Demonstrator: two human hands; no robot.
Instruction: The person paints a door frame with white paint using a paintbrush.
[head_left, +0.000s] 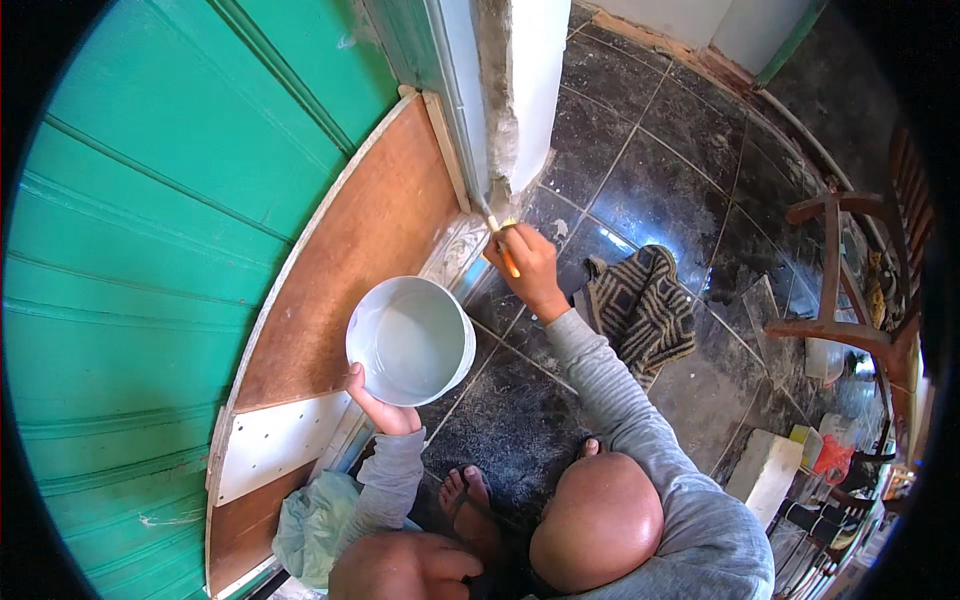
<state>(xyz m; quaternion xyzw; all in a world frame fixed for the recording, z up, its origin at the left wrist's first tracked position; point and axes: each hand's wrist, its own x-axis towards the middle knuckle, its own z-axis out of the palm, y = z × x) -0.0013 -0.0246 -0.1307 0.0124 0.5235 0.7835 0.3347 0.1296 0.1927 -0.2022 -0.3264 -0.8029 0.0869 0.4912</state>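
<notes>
Head view: the right hand [532, 262] grips the brush [511, 264] at the door frame [457, 110]'s foot; the left hand [388, 408] clasps the white bucket [448, 330] near it. A level bucket and light strokes should serve best.

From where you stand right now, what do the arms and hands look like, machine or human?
Human. The left sleeve and right sleeve are long, mottled grey fabric, wrinkled and ending near the wrists. The left hand and right hand are bare, with no gloves or cables visible.
</notes>
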